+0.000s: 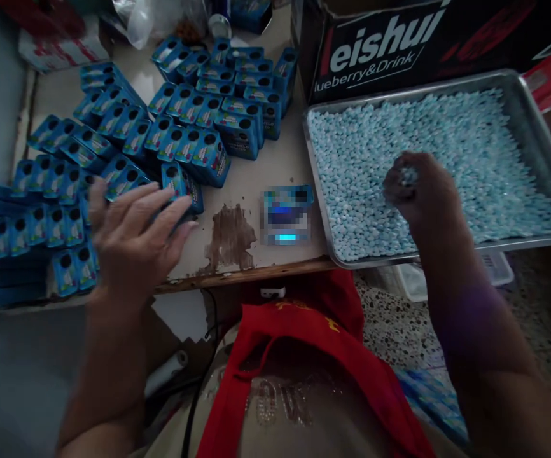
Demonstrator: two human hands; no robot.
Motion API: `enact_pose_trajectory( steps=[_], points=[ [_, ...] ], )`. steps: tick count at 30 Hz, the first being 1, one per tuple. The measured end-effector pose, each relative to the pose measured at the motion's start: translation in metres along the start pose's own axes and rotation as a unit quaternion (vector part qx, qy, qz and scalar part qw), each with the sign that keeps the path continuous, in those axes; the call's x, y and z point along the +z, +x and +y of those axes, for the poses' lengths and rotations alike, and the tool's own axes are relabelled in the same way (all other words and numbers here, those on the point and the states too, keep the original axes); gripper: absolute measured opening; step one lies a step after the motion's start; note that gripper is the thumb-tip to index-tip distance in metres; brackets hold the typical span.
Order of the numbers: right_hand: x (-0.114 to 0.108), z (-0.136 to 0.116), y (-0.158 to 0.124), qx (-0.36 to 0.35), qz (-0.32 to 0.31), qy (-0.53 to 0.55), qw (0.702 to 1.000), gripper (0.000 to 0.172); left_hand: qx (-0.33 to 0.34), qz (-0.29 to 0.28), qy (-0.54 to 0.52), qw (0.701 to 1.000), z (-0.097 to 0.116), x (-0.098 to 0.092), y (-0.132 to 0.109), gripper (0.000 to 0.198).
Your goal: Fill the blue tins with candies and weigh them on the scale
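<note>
My left hand (135,232) hovers with spread fingers at the near edge of many small blue boxes (180,146), each with a dark round hole on its top. It holds nothing that I can see. Over a metal tray (320,184) of pale blue candies (471,152), my right hand (416,181) is curled closed. A few candies (408,175) show in its grip. Between the hands, on the table, lies a small item (285,215) whose middle is blurred out, with blue at its top.
A dark carton (375,57) with white lettering stands behind the tray. Clear plastic bags (161,19) and a white-and-red box (63,48) sit at the back left. The table's worn wooden front edge (251,272) runs before my red apron (299,324).
</note>
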State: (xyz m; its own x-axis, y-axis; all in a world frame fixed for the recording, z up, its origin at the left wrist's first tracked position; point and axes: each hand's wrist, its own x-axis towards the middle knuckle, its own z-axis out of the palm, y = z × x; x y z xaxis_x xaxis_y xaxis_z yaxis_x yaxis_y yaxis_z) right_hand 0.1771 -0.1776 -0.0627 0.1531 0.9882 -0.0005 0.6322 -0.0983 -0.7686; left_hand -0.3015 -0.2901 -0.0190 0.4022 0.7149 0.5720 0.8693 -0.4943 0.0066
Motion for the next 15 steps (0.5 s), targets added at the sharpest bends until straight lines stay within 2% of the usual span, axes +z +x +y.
enact_pose_trajectory(
  steps=[2, 5, 9, 13, 15],
  points=[
    [0.001, -0.001, -0.001, 0.077, -0.034, 0.12, 0.989, 0.027, -0.018, -0.018, -0.018, 1.0, 0.016, 0.018, -0.002, 0.039],
    [0.003, -0.008, -0.008, 0.16, -0.067, 0.29, 0.941, 0.03, -0.064, -0.053, -0.052, 0.995, 0.039, 0.041, 0.001, 0.027],
    [0.003, -0.021, -0.019, 0.173, -0.053, 0.318, 0.931, 0.032, -0.106, -0.058, -0.089, 0.989, 0.058, 0.058, 0.004, 0.031],
    [0.001, -0.032, -0.023, 0.186, -0.01, 0.381, 0.906, 0.029, -0.134, -0.072, -0.121, 0.981, 0.061, 0.066, -0.005, 0.033],
    [0.002, -0.039, -0.022, 0.217, -0.02, 0.372, 0.902, 0.038, -0.142, -0.087, -0.13, 0.977, 0.061, 0.068, -0.012, 0.035]
  ],
)
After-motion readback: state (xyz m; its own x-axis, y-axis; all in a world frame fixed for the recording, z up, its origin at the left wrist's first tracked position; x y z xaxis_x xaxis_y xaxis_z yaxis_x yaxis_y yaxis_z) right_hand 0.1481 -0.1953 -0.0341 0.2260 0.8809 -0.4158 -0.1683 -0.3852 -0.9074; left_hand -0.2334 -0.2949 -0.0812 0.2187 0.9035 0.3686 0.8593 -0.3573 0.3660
